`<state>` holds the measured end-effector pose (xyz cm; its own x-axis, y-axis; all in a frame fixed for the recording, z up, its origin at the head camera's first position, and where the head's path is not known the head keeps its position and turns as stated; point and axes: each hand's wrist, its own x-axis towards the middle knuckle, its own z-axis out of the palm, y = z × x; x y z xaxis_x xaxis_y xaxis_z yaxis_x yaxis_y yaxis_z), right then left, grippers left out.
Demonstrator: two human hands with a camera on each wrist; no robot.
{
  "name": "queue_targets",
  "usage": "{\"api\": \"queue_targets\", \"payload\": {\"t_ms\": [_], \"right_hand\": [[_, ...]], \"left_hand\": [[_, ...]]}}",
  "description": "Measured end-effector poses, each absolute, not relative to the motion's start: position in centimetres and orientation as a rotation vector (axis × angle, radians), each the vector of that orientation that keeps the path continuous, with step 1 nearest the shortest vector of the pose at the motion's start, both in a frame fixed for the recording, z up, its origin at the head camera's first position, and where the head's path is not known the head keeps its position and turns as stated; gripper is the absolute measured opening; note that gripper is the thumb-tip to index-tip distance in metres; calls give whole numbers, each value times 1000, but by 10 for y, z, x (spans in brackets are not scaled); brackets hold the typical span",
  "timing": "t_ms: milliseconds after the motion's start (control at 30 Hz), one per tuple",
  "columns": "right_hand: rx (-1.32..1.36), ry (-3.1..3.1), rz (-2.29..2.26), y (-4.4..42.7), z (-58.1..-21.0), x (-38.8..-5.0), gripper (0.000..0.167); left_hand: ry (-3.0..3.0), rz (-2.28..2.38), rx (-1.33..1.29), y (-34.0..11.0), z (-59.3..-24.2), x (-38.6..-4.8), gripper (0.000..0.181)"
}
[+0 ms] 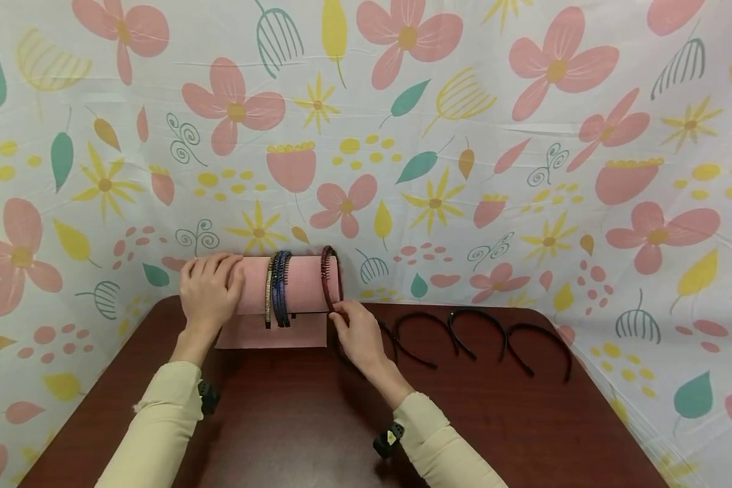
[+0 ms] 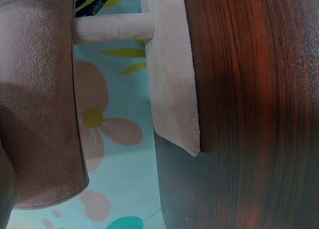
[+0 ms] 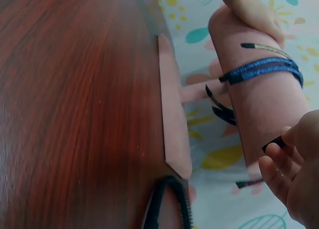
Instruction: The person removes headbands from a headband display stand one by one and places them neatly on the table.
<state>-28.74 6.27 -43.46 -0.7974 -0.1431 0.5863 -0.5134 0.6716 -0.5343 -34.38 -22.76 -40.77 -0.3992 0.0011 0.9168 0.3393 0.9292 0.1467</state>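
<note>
A pink, fabric-covered headband stand (image 1: 308,281) stands on the table, its thick roll carried on a short post over a flat base (image 2: 172,74). My left hand (image 1: 210,288) grips the roll's left end, fingers over the top. At the opposite end, my right hand (image 1: 362,339) pinches the tip of a dark red toothed headband (image 1: 326,274), which arches over the roll. The dark tip (image 3: 271,145) shows between thumb and finger in the right wrist view. Around the roll's middle sit a gold headband (image 1: 269,291) and blue glittery headbands (image 3: 264,69).
Several black headbands (image 1: 478,312) lie in a row on the dark wooden table (image 1: 280,420), right of the stand. One is partly behind my right hand. A flower-print cloth (image 1: 354,102) hangs directly behind the table.
</note>
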Motion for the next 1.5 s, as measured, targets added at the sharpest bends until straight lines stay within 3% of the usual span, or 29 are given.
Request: {"api": "queue_targets", "payload": {"t_ms": [467,1000,1500], "right_hand": [[474,-2420,931,96,-442,-281,17],[676,-2344,860,123,-447,-256,17],[635,-2524,820,147,-454,-231,15]], "left_hand": [[-1938,-361,-254,-228,-409,-344,37],[-1917,-377,-255,-228,-408,-344,37],[-1918,-373,-248,-227,-408,-343,36]]}}
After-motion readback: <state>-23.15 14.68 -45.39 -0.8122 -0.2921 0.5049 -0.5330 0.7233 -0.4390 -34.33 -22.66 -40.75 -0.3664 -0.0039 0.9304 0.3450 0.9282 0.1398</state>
